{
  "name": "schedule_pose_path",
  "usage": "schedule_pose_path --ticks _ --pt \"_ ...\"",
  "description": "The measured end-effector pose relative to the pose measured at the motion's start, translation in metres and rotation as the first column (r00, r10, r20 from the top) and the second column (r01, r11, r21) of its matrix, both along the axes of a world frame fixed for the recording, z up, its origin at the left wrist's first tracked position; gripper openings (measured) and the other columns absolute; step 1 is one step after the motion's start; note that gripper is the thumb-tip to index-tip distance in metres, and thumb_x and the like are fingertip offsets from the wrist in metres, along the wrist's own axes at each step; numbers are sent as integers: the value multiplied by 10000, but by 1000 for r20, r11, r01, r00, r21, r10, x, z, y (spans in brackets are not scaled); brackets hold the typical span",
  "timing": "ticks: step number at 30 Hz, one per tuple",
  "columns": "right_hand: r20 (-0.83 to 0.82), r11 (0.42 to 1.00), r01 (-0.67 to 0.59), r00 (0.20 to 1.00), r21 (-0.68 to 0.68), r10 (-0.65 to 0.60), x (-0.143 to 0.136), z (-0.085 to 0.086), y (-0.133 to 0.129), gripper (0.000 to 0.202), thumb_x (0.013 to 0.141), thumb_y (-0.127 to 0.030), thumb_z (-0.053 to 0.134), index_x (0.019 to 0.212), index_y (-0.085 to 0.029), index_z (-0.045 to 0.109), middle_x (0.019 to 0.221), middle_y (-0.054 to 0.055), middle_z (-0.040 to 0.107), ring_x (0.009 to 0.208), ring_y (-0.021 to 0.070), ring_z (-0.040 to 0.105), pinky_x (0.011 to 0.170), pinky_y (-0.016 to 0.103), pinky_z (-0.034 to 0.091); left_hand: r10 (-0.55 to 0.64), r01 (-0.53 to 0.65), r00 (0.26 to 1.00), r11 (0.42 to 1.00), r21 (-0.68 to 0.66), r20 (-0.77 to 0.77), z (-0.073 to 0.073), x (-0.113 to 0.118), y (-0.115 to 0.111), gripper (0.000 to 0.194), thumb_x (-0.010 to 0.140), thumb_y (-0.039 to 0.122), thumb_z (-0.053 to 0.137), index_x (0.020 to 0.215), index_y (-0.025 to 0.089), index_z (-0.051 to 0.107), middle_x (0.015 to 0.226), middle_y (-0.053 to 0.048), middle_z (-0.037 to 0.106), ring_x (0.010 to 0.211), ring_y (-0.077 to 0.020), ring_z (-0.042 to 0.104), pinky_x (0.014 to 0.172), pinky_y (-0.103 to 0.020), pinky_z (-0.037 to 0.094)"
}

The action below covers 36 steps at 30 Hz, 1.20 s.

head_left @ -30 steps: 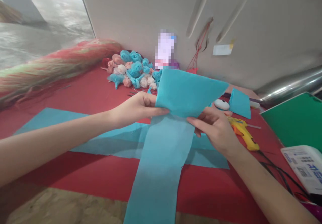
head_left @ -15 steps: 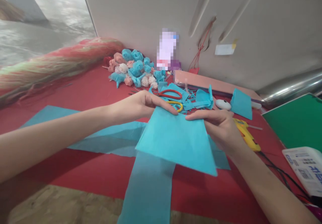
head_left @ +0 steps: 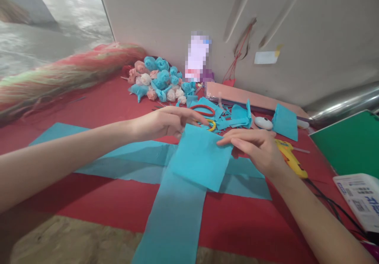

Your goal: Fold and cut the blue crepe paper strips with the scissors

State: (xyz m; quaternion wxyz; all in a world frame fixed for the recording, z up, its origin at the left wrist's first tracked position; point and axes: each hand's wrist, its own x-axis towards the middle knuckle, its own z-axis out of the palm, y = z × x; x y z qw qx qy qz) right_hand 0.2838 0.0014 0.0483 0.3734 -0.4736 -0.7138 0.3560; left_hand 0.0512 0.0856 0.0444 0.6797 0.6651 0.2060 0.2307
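Note:
A small square of blue crepe paper point(head_left: 201, 159) is held tilted above longer blue strips. My right hand point(head_left: 254, 145) pinches it at the upper right corner between thumb and fingers. At its upper left corner, my left hand point(head_left: 166, 123) has its fingers stretched out past the top edge; the thumb is partly hidden by the paper. Beneath, one long crepe paper strip point(head_left: 174, 216) runs toward me and overlaps another strip point(head_left: 130, 165) lying crosswise on the red table cover point(head_left: 112, 200). Scissors with red and yellow handles point(head_left: 204, 108) lie just beyond my left fingers.
Paper roses point(head_left: 161, 78) in blue, pink and white are heaped at the back, near blue scraps point(head_left: 233, 119). On the right are a yellow glue gun point(head_left: 291, 161), a white oval object point(head_left: 263, 123), folded blue paper point(head_left: 284, 122) and a green board point(head_left: 349, 145).
The blue square now looks smaller and sits slightly further left, its lower edge raised. My left fingers have lifted off its top edge and straightened; my right hand still pinches it.

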Motion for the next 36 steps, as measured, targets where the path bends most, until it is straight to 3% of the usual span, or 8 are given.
schedule_pose_path --ticks 5,8,10,13,15,19,28,36 --pt "-67 989 108 993 104 -101 0 -1 1 235 852 -242 542 804 -336 751 803 -31 708 540 98 545 507 255 448 34 -22 998 976 -218 53 -3 6 -6 251 840 303 530 1008 155 645 882 -50 712 865 -199 666 812 -304 513" --pt "-141 980 164 979 115 -148 0 -3 2 218 855 -259 546 817 -321 751 776 -25 698 487 82 498 496 262 427 -62 108 987 938 -329 148 -3 10 -12 435 851 525 459 917 146 663 847 -50 718 896 -230 670 848 -332 509" --pt "-174 973 201 968 113 -179 -1 -3 3 214 856 -265 545 818 -313 751 774 -24 694 475 76 480 496 266 412 -53 104 988 926 -363 148 -1 10 -15 509 805 609 471 915 153 670 881 -45 723 924 -248 667 805 -313 527" --pt "-212 965 244 952 94 -220 -2 -3 4 213 857 -284 542 817 -305 750 725 -24 677 469 80 468 487 274 389 19 -31 998 974 -224 -52 4 6 -17 405 742 443 671 1066 205 629 995 -7 712 963 -219 657 763 -248 533" --pt "-232 959 274 940 76 -250 -3 -3 4 207 852 -301 546 813 -299 750 688 -23 665 466 88 466 475 278 378 63 -76 981 995 -64 -186 6 4 -17 502 689 286 750 1156 234 574 1045 11 697 946 -192 660 745 -224 535" --pt "-251 941 332 919 71 -305 -3 -3 4 196 835 -331 562 798 -286 750 703 -11 675 473 100 468 460 286 380 118 -96 962 990 99 -246 5 4 -15 553 665 273 768 1174 232 555 1035 3 693 901 -192 669 702 -236 549" --pt "-246 942 314 928 119 -279 -2 -4 3 209 855 -314 540 810 -294 743 703 -16 662 489 97 480 475 285 384 120 -130 964 991 -27 -238 2 2 -14 222 731 292 726 920 209 646 872 29 717 704 -132 673 638 -218 552" --pt "-276 905 390 900 167 -337 -1 -4 4 203 837 -312 545 805 -285 744 726 -6 668 509 114 480 478 296 369 147 -195 939 972 -129 -311 0 5 -10 174 726 358 728 765 200 667 735 39 710 607 -117 657 554 -188 522"
